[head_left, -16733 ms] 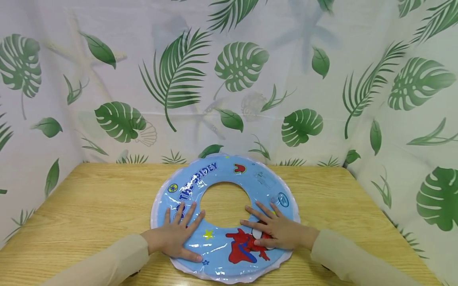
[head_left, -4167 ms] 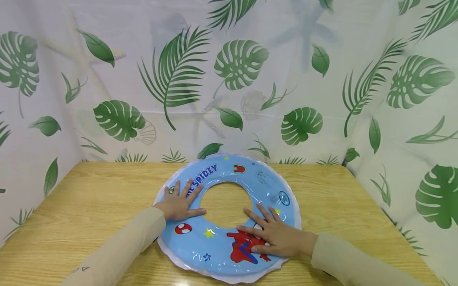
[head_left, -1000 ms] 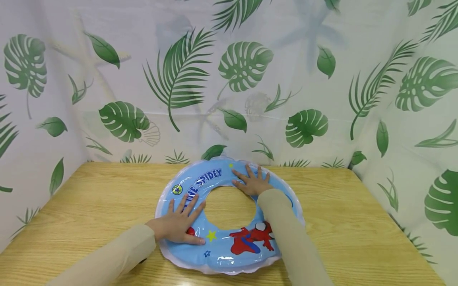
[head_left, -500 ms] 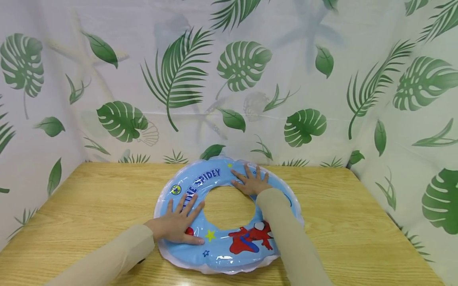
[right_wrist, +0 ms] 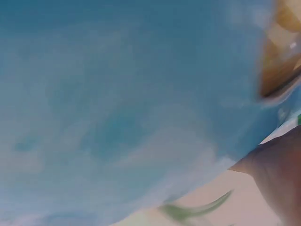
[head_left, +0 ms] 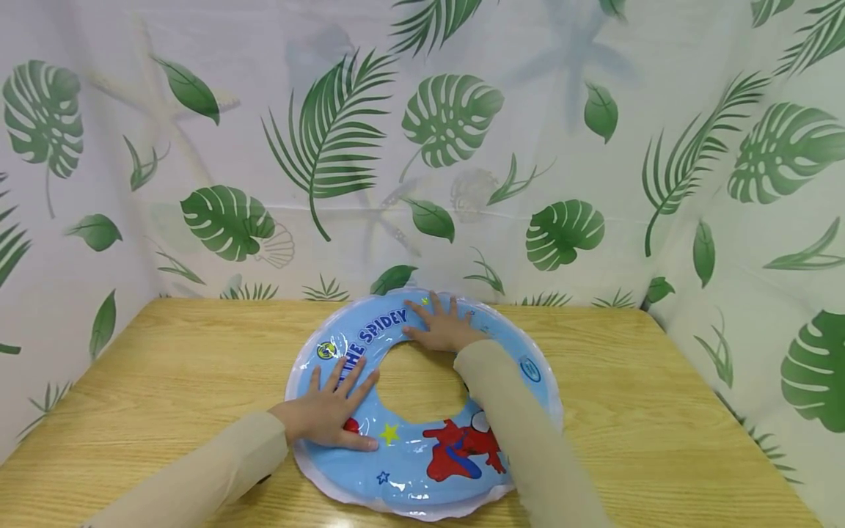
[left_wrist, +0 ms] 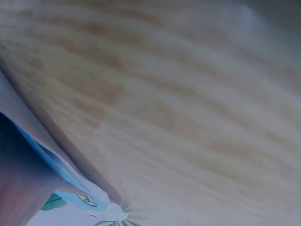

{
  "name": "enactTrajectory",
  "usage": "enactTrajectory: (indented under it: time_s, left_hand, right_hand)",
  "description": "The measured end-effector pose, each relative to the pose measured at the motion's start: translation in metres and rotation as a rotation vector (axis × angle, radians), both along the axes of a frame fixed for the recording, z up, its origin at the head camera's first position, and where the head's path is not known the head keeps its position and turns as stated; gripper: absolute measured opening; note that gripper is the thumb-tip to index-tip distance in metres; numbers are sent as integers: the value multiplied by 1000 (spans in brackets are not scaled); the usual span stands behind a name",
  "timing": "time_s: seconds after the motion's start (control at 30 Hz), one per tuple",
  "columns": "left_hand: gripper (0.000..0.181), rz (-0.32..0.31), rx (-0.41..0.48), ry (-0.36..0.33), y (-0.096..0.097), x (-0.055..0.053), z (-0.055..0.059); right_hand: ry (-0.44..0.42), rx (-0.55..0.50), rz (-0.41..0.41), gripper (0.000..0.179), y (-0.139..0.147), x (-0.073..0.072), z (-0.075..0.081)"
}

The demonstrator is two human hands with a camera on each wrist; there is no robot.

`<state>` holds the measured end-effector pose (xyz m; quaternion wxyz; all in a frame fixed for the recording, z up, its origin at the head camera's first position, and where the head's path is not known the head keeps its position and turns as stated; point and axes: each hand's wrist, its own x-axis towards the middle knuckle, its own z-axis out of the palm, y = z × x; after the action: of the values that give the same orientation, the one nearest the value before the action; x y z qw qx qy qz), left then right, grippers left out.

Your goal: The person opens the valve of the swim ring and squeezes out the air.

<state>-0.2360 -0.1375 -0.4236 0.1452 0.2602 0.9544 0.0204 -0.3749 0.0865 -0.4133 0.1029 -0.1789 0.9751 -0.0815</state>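
A light-blue inflatable swim ring (head_left: 409,469) with a white scalloped edge lies on the table. Blue lettering, yellow stars and a red cartoon figure are printed on it. My left hand (head_left: 323,414) rests on the ring's left side, fingers spread, thumb toward the near part. Across the far side of the hole, my right hand (head_left: 444,328) lies on the ring with fingers spread; its sleeve crosses and covers part of the right side. The right wrist view is mostly filled by the ring's blue surface (right_wrist: 117,94), blurred, with part of the hand (right_wrist: 277,174) at the right.
The wooden table (head_left: 634,425) stretches to both sides of the ring and shows through its hole. A white curtain (head_left: 370,147) printed with green leaves stands behind and along both sides. Blurred wood grain (left_wrist: 164,117) fills most of the left wrist view.
My right hand has gone from the ring's near right side to its far side, lately sliding left there. My left hand is nearer than 4.2 seconds ago. The ring's near edge has dropped slightly.
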Motion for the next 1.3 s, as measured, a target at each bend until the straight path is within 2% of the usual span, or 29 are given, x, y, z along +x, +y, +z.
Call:
enactTrajectory:
  time_s: [0.17, 0.37, 0.6, 0.93, 1.13, 1.3]
  left_hand:
    - [103, -4, -4, 6, 0, -1, -2]
    - [103, 3, -6, -2, 1, -1, 0]
    - [103, -1, 8, -6, 2, 1, 2]
    - [102, 5, 8, -11, 2, 2, 3]
    - [102, 1, 3, -11, 2, 1, 1]
    - [102, 5, 15, -14, 0, 1, 1]
  right_hand:
    - [10, -1, 6, 63, -28, 5, -4]
    - [-29, 63, -15, 61, -39, 6, -9]
    - [-80, 121, -50, 60, -43, 8, -10]
    - [-108, 117, -58, 61, -44, 8, -10]
    - [-107, 93, -37, 64, -39, 5, -11]
    - [-70, 99, 29, 61, -31, 4, -8]
